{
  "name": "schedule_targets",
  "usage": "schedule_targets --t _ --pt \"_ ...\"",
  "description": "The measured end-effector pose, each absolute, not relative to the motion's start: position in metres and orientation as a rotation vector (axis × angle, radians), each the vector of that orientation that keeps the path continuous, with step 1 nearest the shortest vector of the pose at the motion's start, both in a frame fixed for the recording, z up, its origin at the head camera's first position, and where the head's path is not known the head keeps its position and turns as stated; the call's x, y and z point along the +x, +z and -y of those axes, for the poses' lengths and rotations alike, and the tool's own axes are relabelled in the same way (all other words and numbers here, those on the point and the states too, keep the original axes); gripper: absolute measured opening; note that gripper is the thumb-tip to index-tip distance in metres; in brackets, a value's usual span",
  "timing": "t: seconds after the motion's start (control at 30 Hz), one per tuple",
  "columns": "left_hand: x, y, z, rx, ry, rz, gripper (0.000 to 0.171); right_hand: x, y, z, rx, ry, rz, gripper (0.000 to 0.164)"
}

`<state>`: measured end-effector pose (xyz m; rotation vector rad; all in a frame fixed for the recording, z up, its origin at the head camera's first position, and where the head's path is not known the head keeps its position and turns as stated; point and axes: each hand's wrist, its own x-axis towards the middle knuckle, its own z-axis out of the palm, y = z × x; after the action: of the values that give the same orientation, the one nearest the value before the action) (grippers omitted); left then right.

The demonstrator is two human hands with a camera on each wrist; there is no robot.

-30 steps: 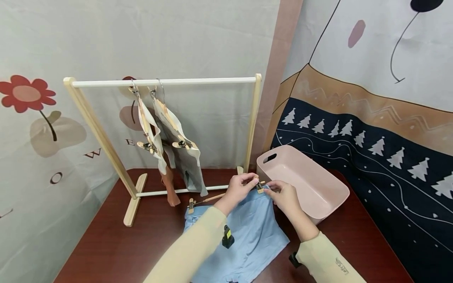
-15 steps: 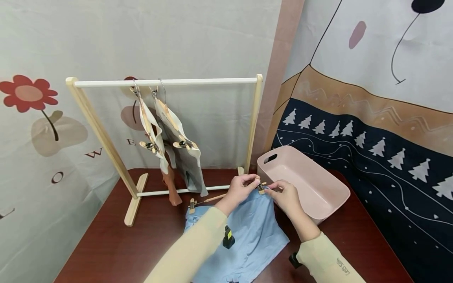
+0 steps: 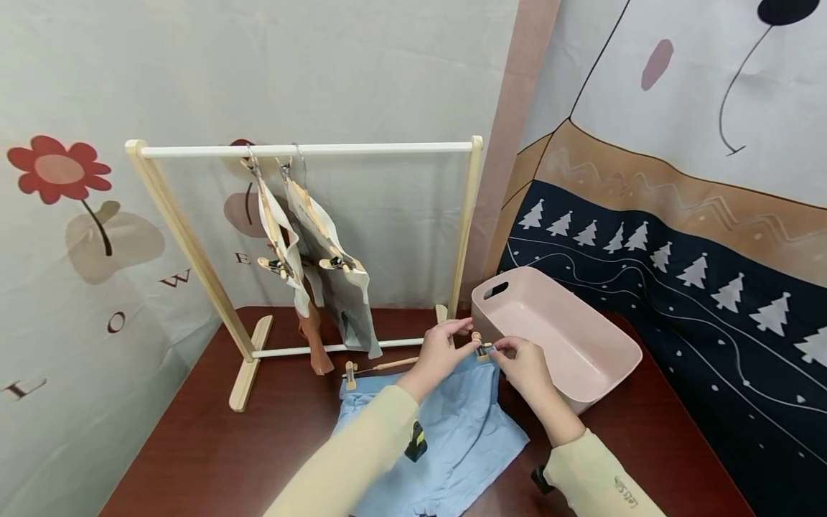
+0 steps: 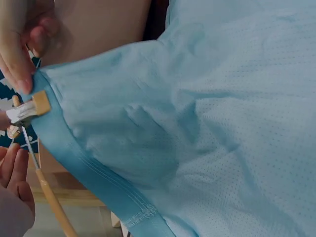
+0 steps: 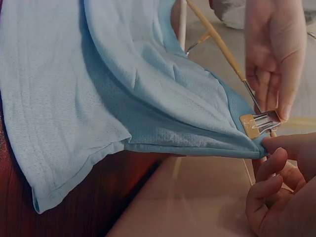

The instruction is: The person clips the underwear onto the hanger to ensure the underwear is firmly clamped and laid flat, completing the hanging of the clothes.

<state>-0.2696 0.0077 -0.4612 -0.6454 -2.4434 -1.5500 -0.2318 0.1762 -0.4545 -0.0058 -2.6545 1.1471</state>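
Light blue shorts (image 3: 446, 438) lie on the table, their waistband toward the rack. A wooden clip hanger (image 3: 395, 364) runs along the waistband, its left clip (image 3: 351, 376) on one end and its right clip (image 5: 253, 124) on the other corner. My right hand (image 3: 525, 365) pinches the waistband corner beside that right clip. My left hand (image 3: 441, 353) is at the same clip with its fingers extended and parted from the thumb; in the right wrist view the thumb tip touches the clip's metal end.
A wooden rack with a white rail (image 3: 388, 149) stands at the back. From it hang a white and brown garment (image 3: 313, 337) and a grey garment (image 3: 349, 309) on clip hangers. A pink basket (image 3: 555, 337) stands to the right, close to my right hand.
My left hand's fingers have loosened from the right clip and spread apart. The right hand keeps its pinch on the waistband corner. The head view has shifted slightly.
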Motion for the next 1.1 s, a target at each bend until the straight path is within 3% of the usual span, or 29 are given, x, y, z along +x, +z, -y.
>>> schedule_targets --t 0.23,0.5,0.63,0.77,0.87,1.1 --pt "-0.246 -0.458 0.002 -0.780 -1.462 2.414 0.033 -0.231 -0.460 -0.174 0.028 0.937 2.660 0.009" --pt "-0.209 -0.448 0.044 -1.512 -1.200 2.890 0.025 -0.228 -0.464 -0.173 0.086 0.803 2.654 0.011" --pt "-0.202 -0.445 0.089 -1.626 -1.120 3.122 0.025 -0.226 -0.468 -0.172 0.132 0.675 2.663 0.016" --pt "-0.206 -0.449 0.143 -1.519 -1.153 3.309 0.019 -0.225 -0.474 -0.171 0.138 0.575 2.709 0.017" --pt "-0.210 -0.450 0.186 -1.302 -1.207 3.474 0.016 -0.226 -0.478 -0.171 0.125 0.527 2.747 0.015" --pt "-0.228 -0.442 0.278 -0.398 -1.483 3.399 0.026 -0.230 -0.486 -0.170 0.124 0.452 2.761 0.011"
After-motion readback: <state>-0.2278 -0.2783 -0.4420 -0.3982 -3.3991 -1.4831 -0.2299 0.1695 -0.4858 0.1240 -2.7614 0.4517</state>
